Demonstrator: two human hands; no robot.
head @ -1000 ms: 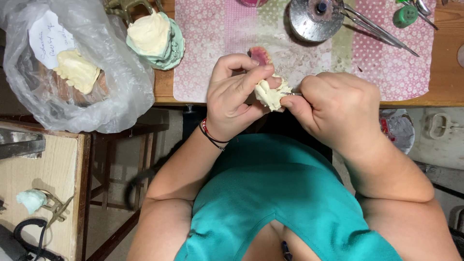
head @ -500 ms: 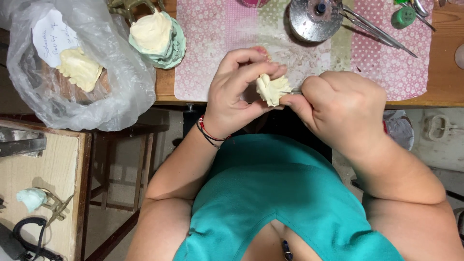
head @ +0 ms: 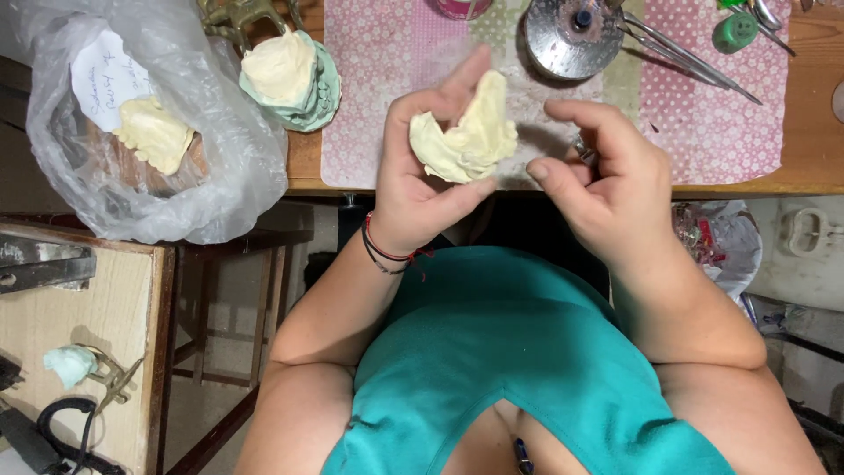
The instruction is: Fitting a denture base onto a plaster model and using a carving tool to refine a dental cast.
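The left hand (head: pixel 422 189) is pinching the cream cast (head: pixel 466 136) by thumb and fingertips over the desk (head: pixel 813 114) edge, the right hand (head: pixel 607 189) is hovering loosely curled and empty at 3 o'clock, so the unsupported cast is risking slipping floorward and chipping.

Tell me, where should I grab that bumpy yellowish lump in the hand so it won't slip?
Probably pinch the cream lump by its thick rounded lower-left edge, coming from below, as the left hand does. Its upper part tapers into a thin flap, likely fragile. The right hand hovers beside it, apart.
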